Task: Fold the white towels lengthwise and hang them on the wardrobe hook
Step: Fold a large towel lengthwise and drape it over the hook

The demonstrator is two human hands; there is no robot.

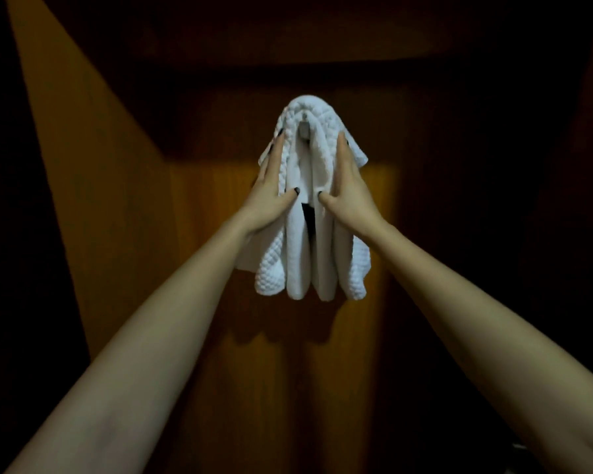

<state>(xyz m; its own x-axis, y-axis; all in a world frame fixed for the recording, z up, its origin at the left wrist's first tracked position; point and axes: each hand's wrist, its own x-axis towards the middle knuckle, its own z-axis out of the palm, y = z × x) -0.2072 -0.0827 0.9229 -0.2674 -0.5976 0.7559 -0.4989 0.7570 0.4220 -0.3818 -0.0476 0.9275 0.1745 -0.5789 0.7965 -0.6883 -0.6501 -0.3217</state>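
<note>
White towels [308,234] drape a hook [303,130], mostly covered. Left hand [271,196] and right hand [350,195] flat, fingers straight, pressing towel sides. Wooden panel [220,354] behind hands; surroundings too dark.

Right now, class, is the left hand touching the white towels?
Touching: the head view shows the left hand pressed flat on the white towels, fingers straight.

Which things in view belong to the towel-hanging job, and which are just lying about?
Job: white towels draped on the hook; left hand and right hand, flat against them.
Lying about: wooden wardrobe panel; small pale object at bottom right, too dark to identify.
</note>
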